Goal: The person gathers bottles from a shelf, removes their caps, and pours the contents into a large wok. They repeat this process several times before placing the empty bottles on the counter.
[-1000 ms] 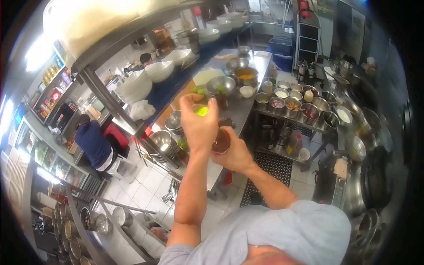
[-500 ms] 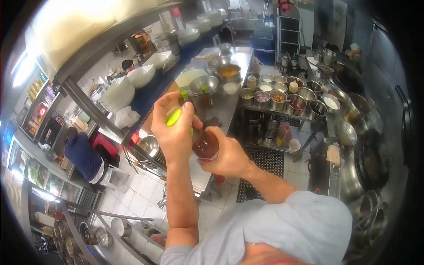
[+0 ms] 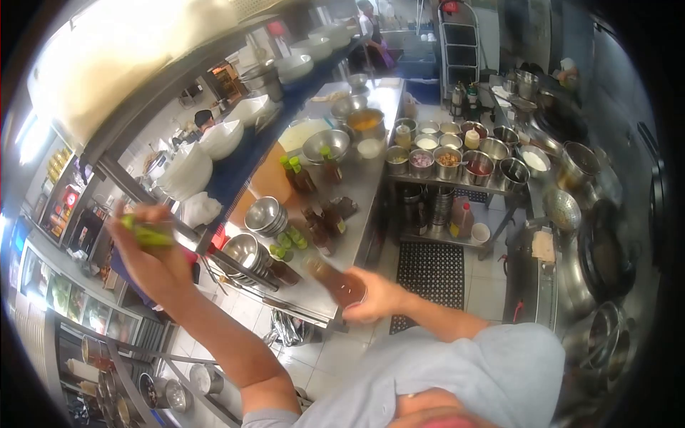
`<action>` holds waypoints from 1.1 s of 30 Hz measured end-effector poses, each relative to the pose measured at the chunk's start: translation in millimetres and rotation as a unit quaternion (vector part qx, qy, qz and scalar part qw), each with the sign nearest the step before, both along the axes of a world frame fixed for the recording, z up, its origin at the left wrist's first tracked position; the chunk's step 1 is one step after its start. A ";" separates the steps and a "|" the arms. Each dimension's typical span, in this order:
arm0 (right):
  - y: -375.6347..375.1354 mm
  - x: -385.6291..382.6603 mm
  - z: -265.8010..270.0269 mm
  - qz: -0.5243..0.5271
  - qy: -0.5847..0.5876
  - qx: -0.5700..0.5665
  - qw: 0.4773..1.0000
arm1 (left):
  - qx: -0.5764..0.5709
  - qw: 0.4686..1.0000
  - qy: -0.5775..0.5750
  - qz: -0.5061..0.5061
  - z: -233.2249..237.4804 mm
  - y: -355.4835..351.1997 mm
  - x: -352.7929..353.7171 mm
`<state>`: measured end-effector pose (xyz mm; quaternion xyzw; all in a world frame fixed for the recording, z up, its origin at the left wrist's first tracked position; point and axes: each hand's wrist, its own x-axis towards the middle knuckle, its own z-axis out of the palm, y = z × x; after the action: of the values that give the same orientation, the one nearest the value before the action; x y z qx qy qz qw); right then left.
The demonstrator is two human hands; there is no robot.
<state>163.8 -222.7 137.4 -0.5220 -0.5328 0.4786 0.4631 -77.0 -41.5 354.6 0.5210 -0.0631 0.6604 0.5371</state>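
Observation:
My right hand [image 3: 378, 296] is wrapped round the base of a sauce bottle [image 3: 338, 279] with reddish-brown contents. The bottle tilts over the table's front edge, its uncapped neck pointing up and left. Out to the left, my left hand [image 3: 153, 260] is raised and closed on a bright green bottle cap [image 3: 148, 234], both smeared by motion. Several loose green caps [image 3: 289, 239] lie on the steel table [image 3: 357, 207] beyond the bottle. Near them stand uncapped dark bottles [image 3: 319, 232] and green-capped bottles [image 3: 302, 177].
Stacked steel bowls [image 3: 265, 216] stand at the table's left edge. White bowls [image 3: 187, 171] line the shelf above. On the right is a rack of ingredient pots [image 3: 448, 162], with a black mat [image 3: 430, 274] on the floor. One person [image 3: 369, 28] is at the back, another [image 3: 205, 120] beyond the shelf.
My left hand has come away from the bottle top, swinging left with the green cap. My right hand still grips the bottle, now slightly lower, with its neck uncovered.

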 end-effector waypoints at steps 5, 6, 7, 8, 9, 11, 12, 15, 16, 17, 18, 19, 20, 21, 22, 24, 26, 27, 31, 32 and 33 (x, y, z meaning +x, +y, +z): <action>6.1 27.8 -29.1 -0.029 0.161 0.069 0.984 | -0.210 0.970 0.096 -0.081 -152.6 -15.0 12.9; 8.2 32.5 -40.5 0.005 0.232 0.068 0.970 | -0.258 0.955 0.060 -0.134 -196.0 -17.2 13.8; 8.6 35.0 -53.4 0.000 0.249 0.062 0.967 | -0.374 0.922 0.079 -0.057 -237.2 -26.0 13.8; 10.6 39.0 -74.2 -0.007 0.268 0.070 0.961 | -0.374 0.909 0.129 -0.135 -284.4 -32.0 -2.9; 11.9 43.5 -98.7 -0.012 0.289 0.072 0.954 | -0.466 0.865 0.161 -0.093 -318.4 -49.4 -8.4; 2.8 43.6 -107.5 -0.022 0.292 0.046 0.955 | -0.534 0.832 0.137 -0.066 -390.7 -79.8 -23.5; 1.2 44.4 -93.3 -0.026 0.272 0.019 0.962 | -0.528 0.839 0.113 -0.067 -408.0 -97.1 -30.5; 20.2 42.1 -86.7 -0.071 0.088 0.063 0.992 | -0.527 0.839 0.123 -0.052 -397.7 -122.6 -30.2; 27.1 37.4 -87.7 -0.106 0.057 0.063 0.991 | -0.514 0.848 0.122 -0.046 -394.8 -119.9 -27.1; 36.8 33.0 -94.1 -0.154 -0.024 0.056 0.986 | -0.509 0.844 0.167 -0.031 -387.6 -114.8 -21.9; 51.0 31.8 -109.7 -0.178 -0.084 0.041 0.980 | -0.500 0.840 0.212 -0.019 -378.0 -109.0 -15.6; 68.4 31.7 -128.4 -0.202 -0.144 0.028 0.968 | -0.497 0.830 0.253 0.007 -367.5 -102.0 -8.3; 83.1 31.9 -135.8 -0.228 -0.203 0.018 0.952 | -0.491 0.819 0.294 0.033 -356.9 -94.1 -0.6; 93.8 29.4 -131.0 -0.242 -0.202 -0.004 0.949 | -0.484 0.806 0.335 0.060 -350.8 -85.8 5.6; 108.8 34.9 -139.7 -0.231 -0.197 -0.001 0.953 | -0.472 0.813 0.335 0.070 -358.1 -75.1 9.2; 142.8 49.2 -172.8 -0.216 -0.188 0.004 0.958 | -0.444 0.824 0.340 0.087 -379.8 -50.0 19.5; 161.6 54.3 -175.7 -0.223 -0.177 0.022 0.958 | -0.395 0.834 0.365 0.126 -395.8 -23.8 35.9; 169.2 57.5 -173.4 -0.215 -0.167 0.013 0.962 | -0.379 0.833 0.378 0.142 -432.0 -1.8 40.7; 196.7 62.0 -182.7 -0.216 -0.209 0.078 0.950 | -0.284 0.798 0.453 0.277 -439.7 42.5 83.1; 209.8 64.7 -208.6 -0.246 -0.281 0.076 0.925 | -0.275 0.785 0.466 0.303 -445.4 54.5 92.6; 217.6 68.6 -218.4 -0.245 -0.247 0.088 0.934 | -0.225 0.774 0.479 0.348 -477.0 75.7 94.6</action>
<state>232.4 -5.0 -81.0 -0.6952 -0.5258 0.1582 0.4639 17.5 34.2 -122.4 0.6210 0.5382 0.4625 0.3329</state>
